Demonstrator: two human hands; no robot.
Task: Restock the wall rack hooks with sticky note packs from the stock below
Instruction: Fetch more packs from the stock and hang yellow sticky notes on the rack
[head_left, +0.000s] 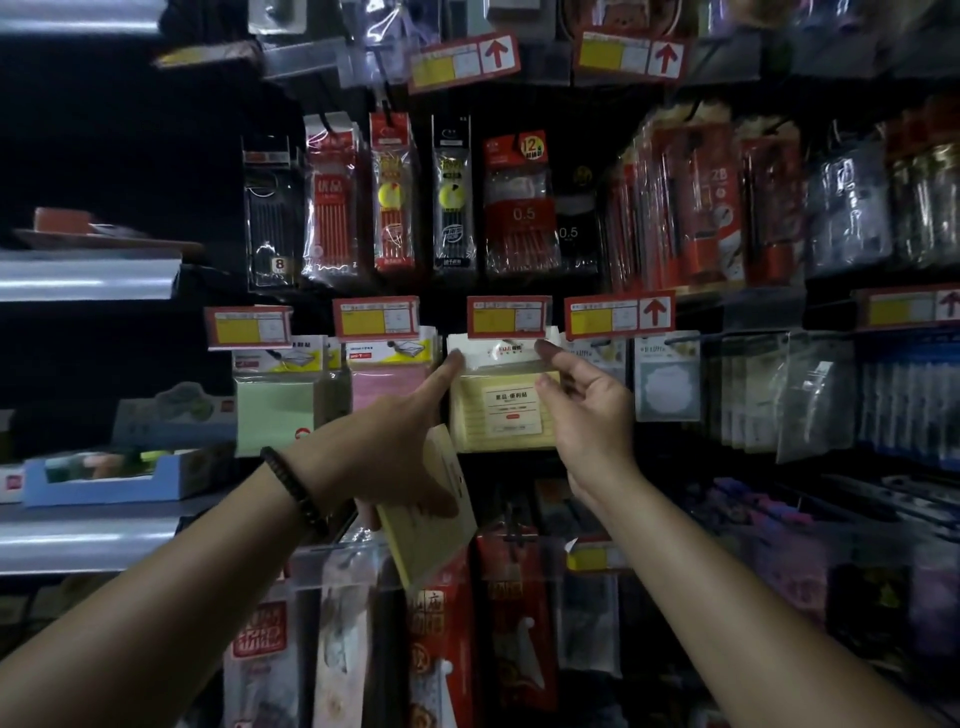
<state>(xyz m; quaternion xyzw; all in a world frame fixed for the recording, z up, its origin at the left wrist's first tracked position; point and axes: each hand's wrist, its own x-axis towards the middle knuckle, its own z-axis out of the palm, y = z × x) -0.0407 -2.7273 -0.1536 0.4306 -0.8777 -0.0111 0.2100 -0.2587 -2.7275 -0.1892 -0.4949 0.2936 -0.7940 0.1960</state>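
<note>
Head view, hanging step: left hand (384, 441) grips a spare pack (441, 525), forefinger touching the yellow pack (498, 410) under the middle tag (506, 317); right hand (587, 410) pinches its right edge. Next, seat its hole on the hook.

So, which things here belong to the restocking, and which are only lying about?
In the job: left hand, the spare pack it grips, the hung pack, right hand pinching it.
Lying about: pen packs above, blue box at left, price tags.
</note>
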